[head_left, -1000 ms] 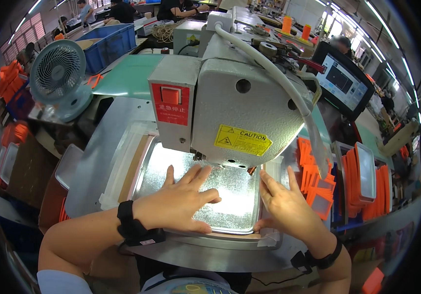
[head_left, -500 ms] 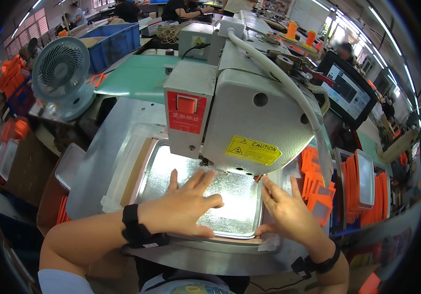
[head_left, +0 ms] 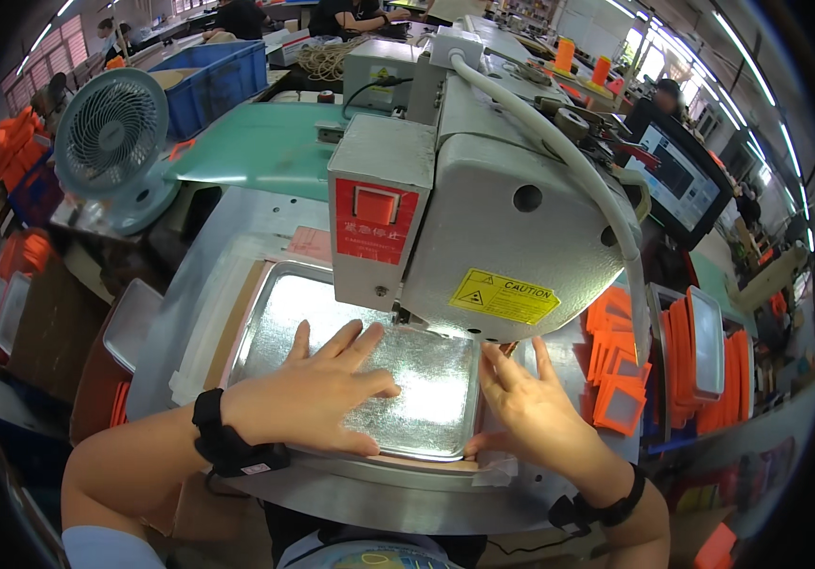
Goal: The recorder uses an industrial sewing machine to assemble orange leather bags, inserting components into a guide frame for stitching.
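A shiny silver rectangular tray-like piece (head_left: 417, 417) with a raised rim lies in a frame edged with tan strips (head_left: 242, 318), on a grey metal plate. My left hand (head_left: 317, 394) rests over it, fingers spread and holding nothing. Along its right edge lies my right hand (head_left: 531, 403), open, the thumb near the front right corner and the fingertips pointing toward the machine. Above the far part of the piece stands a grey sewing machine head (head_left: 512, 237), which hides part of that rim. A small copper-coloured bit (head_left: 509, 349) shows by my right fingertips.
Orange-framed pieces (head_left: 619, 398) lie right of the plate, beside a box of upright orange pieces (head_left: 683, 356). A red switch (head_left: 376, 206) faces me on the machine. Left are a fan (head_left: 113, 128) and a blue crate (head_left: 213, 90); a monitor (head_left: 678, 180) stands right.
The silver piece, its frame and both my hands have shifted left relative to the machine head. A pink patch behind the frame now shows. Both hands keep much the same pose.
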Available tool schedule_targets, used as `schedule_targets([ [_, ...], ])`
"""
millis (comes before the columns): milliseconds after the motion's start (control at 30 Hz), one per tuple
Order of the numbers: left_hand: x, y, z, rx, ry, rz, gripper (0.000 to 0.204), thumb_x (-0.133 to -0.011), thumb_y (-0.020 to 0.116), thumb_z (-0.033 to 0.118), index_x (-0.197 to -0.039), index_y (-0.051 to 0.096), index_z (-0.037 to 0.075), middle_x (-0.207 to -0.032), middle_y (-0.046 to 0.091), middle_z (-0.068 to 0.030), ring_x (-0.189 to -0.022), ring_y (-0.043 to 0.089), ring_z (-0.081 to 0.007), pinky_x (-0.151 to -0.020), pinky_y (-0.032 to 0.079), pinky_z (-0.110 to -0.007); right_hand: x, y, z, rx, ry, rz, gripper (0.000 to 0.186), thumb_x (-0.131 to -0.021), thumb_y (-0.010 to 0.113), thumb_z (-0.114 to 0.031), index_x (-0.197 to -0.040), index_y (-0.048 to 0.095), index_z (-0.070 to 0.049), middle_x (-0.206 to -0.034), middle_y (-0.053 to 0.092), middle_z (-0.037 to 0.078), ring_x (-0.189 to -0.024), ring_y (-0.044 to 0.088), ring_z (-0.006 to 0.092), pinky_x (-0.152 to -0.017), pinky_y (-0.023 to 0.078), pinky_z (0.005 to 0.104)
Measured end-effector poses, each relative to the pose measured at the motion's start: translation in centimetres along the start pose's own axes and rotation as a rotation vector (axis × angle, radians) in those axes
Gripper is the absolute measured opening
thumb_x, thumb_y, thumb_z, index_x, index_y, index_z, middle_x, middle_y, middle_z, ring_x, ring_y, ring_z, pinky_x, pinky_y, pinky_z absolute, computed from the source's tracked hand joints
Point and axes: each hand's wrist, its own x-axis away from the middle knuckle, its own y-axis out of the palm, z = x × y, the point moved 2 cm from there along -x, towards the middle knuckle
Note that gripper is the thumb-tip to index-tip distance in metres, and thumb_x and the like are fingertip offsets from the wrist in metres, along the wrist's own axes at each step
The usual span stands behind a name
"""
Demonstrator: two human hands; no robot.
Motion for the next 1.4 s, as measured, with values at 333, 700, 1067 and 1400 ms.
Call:
schedule_targets([
  [333, -0.2, 0.6, -1.6, -0.036, 0.055, 0.135, 0.065, -0.078, 0.071, 0.057, -0.127, 0.055, 0.018, -0.152, 0.027, -0.0291, -0.143, 0.023, -0.0462, -0.104, 0.015, -0.078, -0.9, 0.7, 0.2, 0.035, 0.015, 0.053, 0.095, -0.071, 0.075, -0.057, -0.131, 0.049, 0.012, -0.129, 0.055, 0.027, -0.127, 0.051, 0.0358, -0.112, 0.027, 0.056],
  [700, -1.8, -1.1, -6.3, 0.179, 0.003, 0.018, 0.072, -0.075, 0.071, 0.061, -0.131, 0.055, 0.018, -0.137, 0.052, -0.0169, -0.138, 0.036, -0.0423, -0.104, 0.009, -0.081, -5.0, -0.2, 1.2, -0.088, 0.064, -0.033, 0.08, -0.069, 0.078, -0.054, -0.124, 0.059, 0.001, -0.11, 0.066, 0.02, -0.108, 0.06, 0.0378, -0.095, 0.047, 0.0443],
  [1067, -3.3, -3.8, -6.2, 0.232, -0.052, 0.021, 0.073, -0.079, 0.074, 0.053, -0.129, 0.058, 0.002, -0.124, 0.063, -0.0184, -0.114, 0.061, -0.032, -0.097, 0.047, -0.036, -5.8, 1.1, 4.8, -0.267, 0.052, 0.235, 0.058, -0.072, 0.082, -0.048, -0.112, 0.068, -0.009, -0.097, 0.071, 0.01, -0.09, 0.067, 0.0271, -0.08, 0.052, 0.0381],
  [1400, -4.2, -3.4, -5.3, 0.77, -0.138, 0.067, 0.063, -0.075, 0.084, 0.039, -0.123, 0.062, 0.004, -0.114, 0.068, -0.013, -0.105, 0.064, -0.0219, -0.091, 0.05, -0.033, -4.4, 1.9, 7.2, -0.318, 0.107, 0.265, 0.043, -0.077, 0.08, -0.034, -0.11, 0.07, -0.009, -0.102, 0.071, 0.011, -0.094, 0.067, 0.027, -0.082, 0.052, 0.0379],
])
